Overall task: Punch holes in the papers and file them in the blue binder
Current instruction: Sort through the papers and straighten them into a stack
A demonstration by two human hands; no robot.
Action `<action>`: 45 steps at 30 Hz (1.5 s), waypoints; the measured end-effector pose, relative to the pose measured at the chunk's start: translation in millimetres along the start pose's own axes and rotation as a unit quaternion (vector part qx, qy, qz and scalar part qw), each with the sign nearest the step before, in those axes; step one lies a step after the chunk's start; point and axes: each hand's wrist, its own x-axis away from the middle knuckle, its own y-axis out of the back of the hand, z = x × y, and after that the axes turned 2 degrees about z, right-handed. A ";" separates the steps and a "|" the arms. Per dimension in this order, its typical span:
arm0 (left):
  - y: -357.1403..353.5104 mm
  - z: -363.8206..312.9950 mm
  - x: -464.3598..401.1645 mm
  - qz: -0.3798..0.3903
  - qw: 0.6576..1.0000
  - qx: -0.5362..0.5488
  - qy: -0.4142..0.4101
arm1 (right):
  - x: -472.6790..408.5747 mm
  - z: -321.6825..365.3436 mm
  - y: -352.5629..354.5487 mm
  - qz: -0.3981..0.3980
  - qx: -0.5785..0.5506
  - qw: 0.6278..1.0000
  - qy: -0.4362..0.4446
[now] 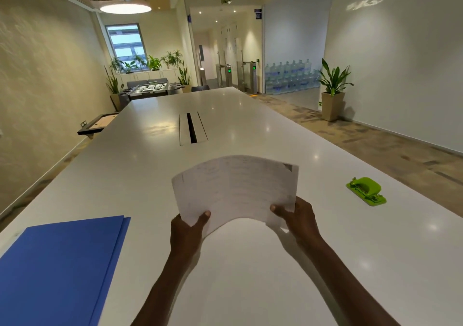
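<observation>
A stack of white papers [235, 190] with faint writing hangs above the white table, bowed upward in the middle. My left hand [188, 230] pinches its near left corner, thumb on top. My right hand [298, 220] grips the near right corner the same way. The blue binder [57, 270] lies shut and flat at the table's near left. A green hole punch [366, 191] sits on the table to the right, well apart from the papers and from my right hand.
The long white table [250, 275] runs away from me, with a dark cable slot [192, 128] in its middle. Its right edge drops to carpeted floor. A potted plant [332, 92] stands by the right wall.
</observation>
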 end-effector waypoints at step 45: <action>16.3 -118.4 -20.0 -0.003 0.983 0.018 -0.185 | -17.0 99.9 9.2 0.086 0.037 0.990 0.110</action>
